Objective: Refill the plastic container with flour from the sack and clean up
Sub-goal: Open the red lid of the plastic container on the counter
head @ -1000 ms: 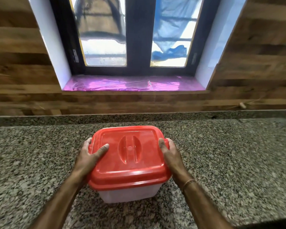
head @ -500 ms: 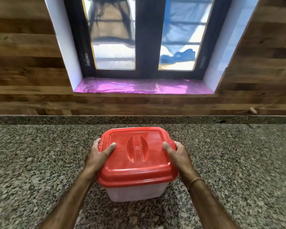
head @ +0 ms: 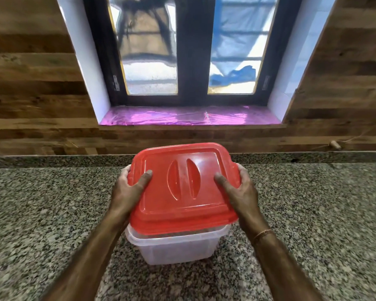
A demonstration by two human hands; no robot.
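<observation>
A translucent white plastic container point(head: 178, 248) stands on the granite counter point(head: 52, 213) in front of me. Its red lid point(head: 182, 187) is lifted just above the rim and tilted, its near edge still over the container. My left hand point(head: 128, 192) grips the lid's left edge, thumb on top. My right hand point(head: 239, 192) grips the right edge the same way. The container's inside is hidden by the lid. No flour sack is in view.
A wood-panelled wall rises behind the counter. A window with a dark frame has a shiny purple-lined sill point(head: 191, 116). A small cork-like object point(head: 335, 145) lies on the ledge at the back right.
Both hands have lifted the red lid off the container and raised it toward me. Before, the lid sat closed on the container.
</observation>
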